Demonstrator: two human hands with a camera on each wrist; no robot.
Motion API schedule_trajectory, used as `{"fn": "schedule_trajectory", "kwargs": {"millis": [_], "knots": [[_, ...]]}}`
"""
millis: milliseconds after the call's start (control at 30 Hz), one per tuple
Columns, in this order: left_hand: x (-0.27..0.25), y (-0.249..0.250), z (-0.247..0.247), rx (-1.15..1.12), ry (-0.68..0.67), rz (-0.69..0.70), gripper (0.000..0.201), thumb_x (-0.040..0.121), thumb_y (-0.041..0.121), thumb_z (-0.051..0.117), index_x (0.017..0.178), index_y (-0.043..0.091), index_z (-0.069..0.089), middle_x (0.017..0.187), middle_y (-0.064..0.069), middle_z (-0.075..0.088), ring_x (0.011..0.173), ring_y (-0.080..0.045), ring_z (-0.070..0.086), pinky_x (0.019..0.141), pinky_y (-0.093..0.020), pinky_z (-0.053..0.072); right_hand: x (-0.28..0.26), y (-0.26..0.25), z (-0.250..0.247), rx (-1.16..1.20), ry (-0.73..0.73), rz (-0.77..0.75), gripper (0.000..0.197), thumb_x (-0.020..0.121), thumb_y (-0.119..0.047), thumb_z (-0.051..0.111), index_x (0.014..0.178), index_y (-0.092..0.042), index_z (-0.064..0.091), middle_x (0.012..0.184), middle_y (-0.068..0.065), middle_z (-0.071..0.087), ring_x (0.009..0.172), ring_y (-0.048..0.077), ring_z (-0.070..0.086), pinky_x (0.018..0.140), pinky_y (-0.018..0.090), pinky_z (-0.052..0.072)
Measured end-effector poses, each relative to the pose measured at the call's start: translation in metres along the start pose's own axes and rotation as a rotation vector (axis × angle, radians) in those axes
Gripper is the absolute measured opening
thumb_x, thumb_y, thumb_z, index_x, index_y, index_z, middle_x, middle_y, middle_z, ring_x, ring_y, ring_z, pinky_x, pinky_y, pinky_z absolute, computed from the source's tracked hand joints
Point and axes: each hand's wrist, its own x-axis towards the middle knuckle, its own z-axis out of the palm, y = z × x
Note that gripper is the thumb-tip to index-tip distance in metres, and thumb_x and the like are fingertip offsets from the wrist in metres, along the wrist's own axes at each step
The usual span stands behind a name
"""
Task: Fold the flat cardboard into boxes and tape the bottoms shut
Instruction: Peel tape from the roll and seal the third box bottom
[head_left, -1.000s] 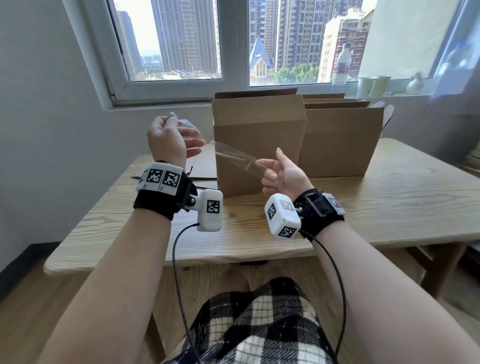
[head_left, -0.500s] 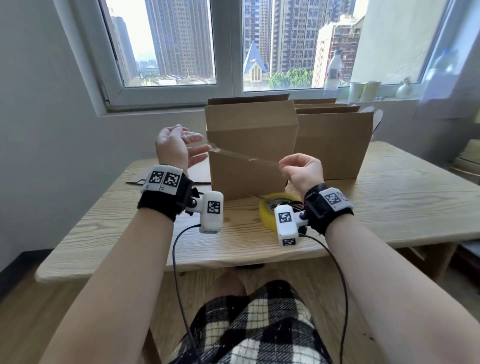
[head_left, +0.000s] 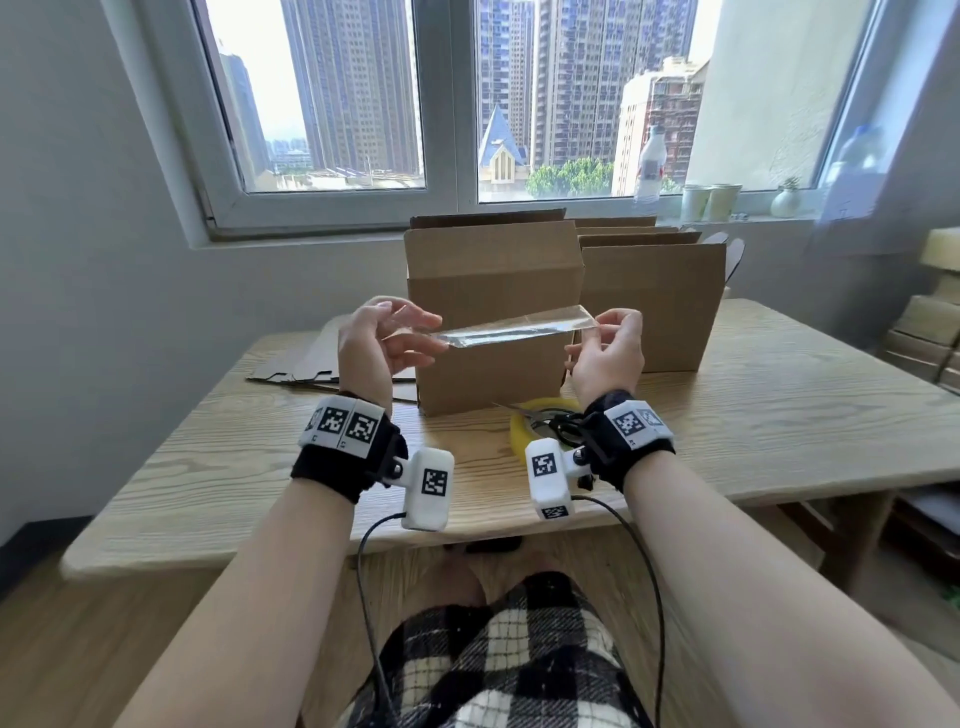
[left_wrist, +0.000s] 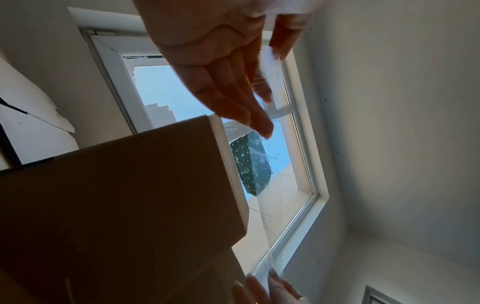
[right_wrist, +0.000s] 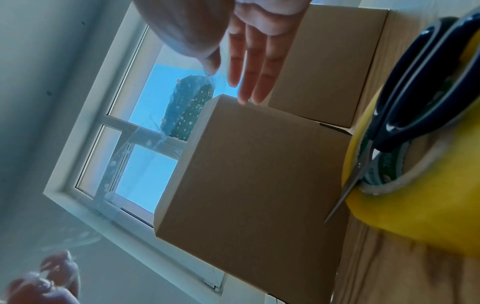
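A cut strip of clear tape (head_left: 514, 328) stretches level between my hands, in front of the near cardboard box (head_left: 493, 358). My left hand (head_left: 387, 332) pinches its left end between thumb and forefinger, the other fingers spread. My right hand (head_left: 610, 338) pinches the right end the same way. In the left wrist view the tape strip (left_wrist: 269, 82) runs from my left hand's fingers (left_wrist: 241, 98) down to the right hand's fingertips (left_wrist: 262, 286). In the right wrist view the tape strip (right_wrist: 116, 162) crosses the window beside the box (right_wrist: 249, 185). The box stands upright on the table.
A yellow tape roll (head_left: 530, 423) with scissors (head_left: 540, 418) on it lies on the wooden table (head_left: 779, 415) below my right wrist. A second box (head_left: 654, 301) stands behind on the right. Flat cardboard (head_left: 306, 364) lies at the left. A bottle and cups stand on the windowsill.
My right hand has risen and moved right, and the left hand has lowered a little. The tape strip, slanted a second ago, is now pulled level and taut between them.
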Motion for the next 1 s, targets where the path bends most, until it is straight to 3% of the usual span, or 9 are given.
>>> {"fn": "schedule_trajectory", "kwargs": {"millis": [100, 200, 267, 333, 467, 567, 700, 867, 1000], "knots": [[-0.003, -0.004, 0.000, 0.063, -0.038, -0.049, 0.038, 0.091, 0.011, 0.029, 0.060, 0.005, 0.050, 0.086, -0.015, 0.074, 0.060, -0.029, 0.068, 0.051, -0.026, 0.047, -0.002, 0.001, -0.005, 0.008, 0.010, 0.023, 0.009, 0.102, -0.015, 0.051, 0.103, -0.022, 0.045, 0.094, 0.005, 0.066, 0.059, 0.014, 0.068, 0.062, 0.039, 0.061], [0.000, -0.008, 0.001, 0.228, -0.033, -0.064, 0.044, 0.097, 0.014, 0.041, 0.054, 0.009, 0.045, 0.084, -0.013, 0.075, 0.056, -0.029, 0.069, 0.047, -0.025, 0.044, -0.002, 0.005, -0.007, -0.001, -0.037, 0.030, 0.024, 0.102, -0.012, 0.049, 0.118, -0.030, 0.053, 0.082, 0.005, 0.069, 0.054, 0.010, 0.066, 0.058, 0.029, 0.059], [0.004, -0.012, 0.002, 0.392, -0.022, -0.066, 0.034, 0.095, 0.018, 0.059, 0.064, 0.011, 0.049, 0.087, -0.015, 0.074, 0.055, -0.028, 0.071, 0.043, -0.025, 0.044, -0.004, 0.008, -0.007, -0.006, -0.060, 0.022, 0.033, 0.102, -0.009, 0.050, 0.125, -0.029, 0.061, 0.081, 0.001, 0.070, 0.054, 0.007, 0.065, 0.057, 0.024, 0.059], [0.007, -0.017, 0.001, 0.525, -0.007, -0.054, 0.023, 0.088, 0.008, 0.070, 0.076, 0.013, 0.051, 0.090, -0.015, 0.071, 0.058, -0.026, 0.072, 0.046, -0.028, 0.050, -0.005, 0.011, -0.006, -0.005, -0.054, 0.013, 0.028, 0.101, -0.009, 0.053, 0.115, -0.025, 0.071, 0.086, 0.001, 0.073, 0.056, 0.007, 0.067, 0.059, 0.029, 0.060], [0.011, -0.019, -0.007, 0.626, -0.043, -0.044, 0.031, 0.076, -0.008, 0.073, 0.088, 0.015, 0.056, 0.108, -0.006, 0.065, 0.064, -0.026, 0.074, 0.070, -0.044, 0.062, -0.002, 0.016, -0.008, -0.022, -0.066, 0.034, 0.024, 0.096, -0.008, 0.062, 0.108, -0.024, 0.074, 0.090, -0.001, 0.074, 0.065, 0.010, 0.071, 0.066, 0.034, 0.062], [0.013, -0.017, -0.012, 0.644, -0.136, -0.064, 0.033, 0.078, -0.006, 0.076, 0.095, 0.014, 0.057, 0.118, -0.010, 0.061, 0.070, -0.029, 0.074, 0.075, -0.047, 0.061, 0.002, 0.012, -0.009, 0.005, -0.100, 0.069, 0.029, 0.093, -0.003, 0.060, 0.113, -0.020, 0.073, 0.097, -0.004, 0.073, 0.073, 0.014, 0.073, 0.070, 0.036, 0.062], [0.013, -0.012, -0.010, 0.661, -0.161, 0.005, 0.032, 0.080, -0.003, 0.076, 0.101, 0.013, 0.058, 0.117, -0.006, 0.062, 0.069, -0.023, 0.074, 0.073, -0.044, 0.062, 0.004, -0.015, -0.008, 0.235, -0.063, 0.120, 0.035, 0.093, -0.010, 0.042, 0.109, -0.016, 0.073, 0.106, 0.002, 0.072, 0.076, 0.023, 0.072, 0.061, 0.033, 0.058], [0.020, -0.006, -0.001, 0.629, -0.071, 0.084, 0.035, 0.080, 0.005, 0.080, 0.104, 0.015, 0.056, 0.111, -0.002, 0.064, 0.069, -0.016, 0.074, 0.068, -0.037, 0.062, 0.022, -0.035, 0.004, 0.162, 0.105, -0.025, 0.011, 0.090, -0.022, 0.068, 0.085, -0.029, 0.074, 0.068, -0.016, 0.071, 0.060, 0.007, 0.066, 0.063, 0.034, 0.060], [0.037, 0.006, 0.012, 0.654, -0.018, 0.212, 0.037, 0.081, 0.007, 0.079, 0.103, 0.020, 0.053, 0.107, 0.001, 0.066, 0.066, -0.016, 0.073, 0.066, -0.031, 0.061, 0.040, -0.040, 0.014, 0.106, 0.170, -0.056, 0.006, 0.087, -0.021, 0.073, 0.091, -0.025, 0.076, 0.077, -0.010, 0.070, 0.065, 0.013, 0.067, 0.067, 0.036, 0.060]]}}
